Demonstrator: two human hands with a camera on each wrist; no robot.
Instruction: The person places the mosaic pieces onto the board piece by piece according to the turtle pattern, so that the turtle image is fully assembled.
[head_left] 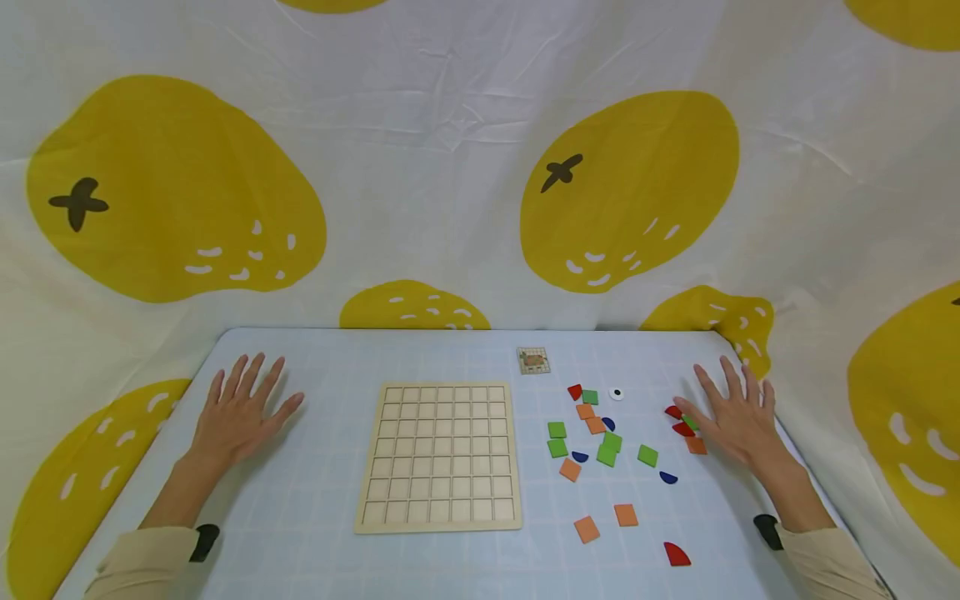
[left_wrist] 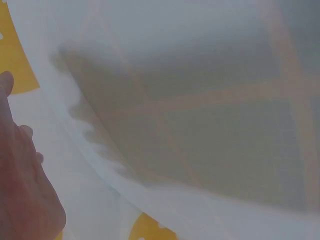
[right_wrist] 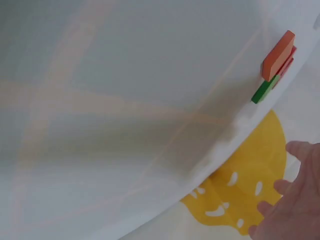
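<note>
My left hand [head_left: 236, 421] is spread with straight fingers over the left side of the table, holding nothing. On the far right my right hand [head_left: 738, 421] is spread the same way, its thumb overlapping a small cluster of red, green and orange pieces. In the right wrist view an orange square [right_wrist: 278, 56] and a green piece [right_wrist: 265, 90] of that cluster lie away from the fingers. Between the hands lies a wooden grid board [head_left: 438, 457], its cells bare. Several green squares [head_left: 647, 455], orange squares [head_left: 587, 529], blue half-discs [head_left: 668, 477] and red quarter-discs [head_left: 677, 554] are scattered right of it.
A small printed square card [head_left: 534, 360] lies near the table's back edge. Close by is a white disc [head_left: 617, 393] with a black dot. The white table [head_left: 300, 500] has rounded back corners, and a fruit-print cloth [head_left: 450, 167] hangs behind it.
</note>
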